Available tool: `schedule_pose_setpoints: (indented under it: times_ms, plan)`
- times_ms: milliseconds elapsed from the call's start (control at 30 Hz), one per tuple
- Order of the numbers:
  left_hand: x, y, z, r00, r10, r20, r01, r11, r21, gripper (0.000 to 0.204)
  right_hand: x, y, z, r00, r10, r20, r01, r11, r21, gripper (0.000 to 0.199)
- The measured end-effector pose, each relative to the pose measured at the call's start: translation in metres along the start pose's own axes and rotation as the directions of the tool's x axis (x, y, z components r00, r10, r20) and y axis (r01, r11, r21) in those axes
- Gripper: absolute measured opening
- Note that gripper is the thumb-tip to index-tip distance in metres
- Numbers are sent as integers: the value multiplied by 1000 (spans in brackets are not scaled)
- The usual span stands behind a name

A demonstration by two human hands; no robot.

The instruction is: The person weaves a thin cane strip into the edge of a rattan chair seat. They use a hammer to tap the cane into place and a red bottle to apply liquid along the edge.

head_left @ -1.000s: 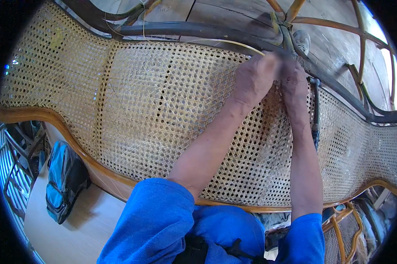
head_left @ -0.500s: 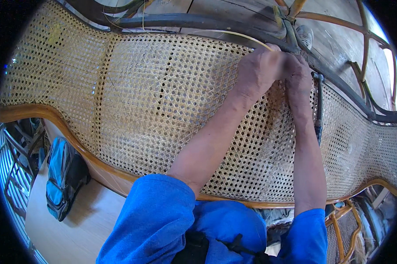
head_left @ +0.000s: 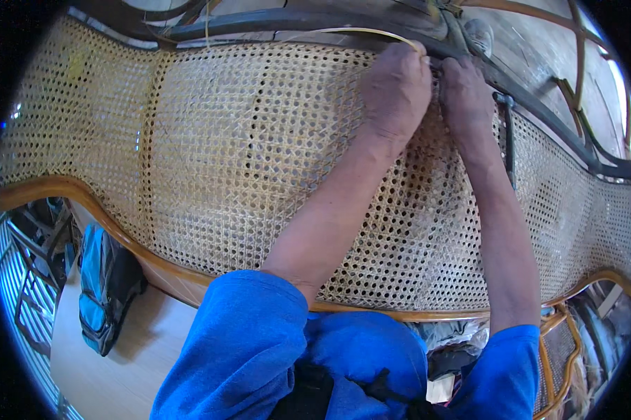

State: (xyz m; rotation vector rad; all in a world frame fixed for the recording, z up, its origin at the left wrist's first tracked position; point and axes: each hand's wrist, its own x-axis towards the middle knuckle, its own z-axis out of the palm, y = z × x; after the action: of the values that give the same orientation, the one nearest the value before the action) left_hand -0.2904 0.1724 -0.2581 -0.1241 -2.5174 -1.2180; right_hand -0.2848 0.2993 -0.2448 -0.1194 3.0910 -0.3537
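A wide panel of woven cane [head_left: 203, 147] stretches in front of me, with open round holes all over. My left hand [head_left: 398, 85] is closed near the panel's far edge, its fingers pinching a pale cane strip [head_left: 350, 30] that arcs away to the left. Just right of it, my right hand [head_left: 467, 94] is also closed at the same edge; its fingertips point away, and whatever they grip is hidden. A small gap separates the two hands. Beside my right wrist lies a dark, thin-handled tool [head_left: 509, 143] resembling a hammer.
Along the far side runs a dark pole [head_left: 280, 26], part of a frame. A varnished brown rail [head_left: 168, 269] borders the panel's near side. At lower left, a blue and black backpack [head_left: 100, 287] rests on a pale surface. A shoe [head_left: 479, 35] shows beyond the pole.
My hands were together at the far edge and are now a little apart, the right one shifted rightward. The view has moved slightly; the strip remains at my left hand.
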Motion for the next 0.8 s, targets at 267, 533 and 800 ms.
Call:
schedule_pose_setpoints:
  times_ms: [267, 533, 800]
  plan:
    - [5, 9, -8, 969, -216, 122, 212, 976, 45, 24, -115, 49, -66, 868, 491, 66, -492, 871, -8, 39]
    - [4, 12, -5, 977, -135, 162, 113, 984, 139, 20, -134, 30, -103, 796, 533, 288, -595, 600, 534, 27]
    - [2, 8, -2, 977, -110, 183, 72, 977, 199, 17, -112, 6, -96, 720, 395, 570, -691, 335, 641, 29]
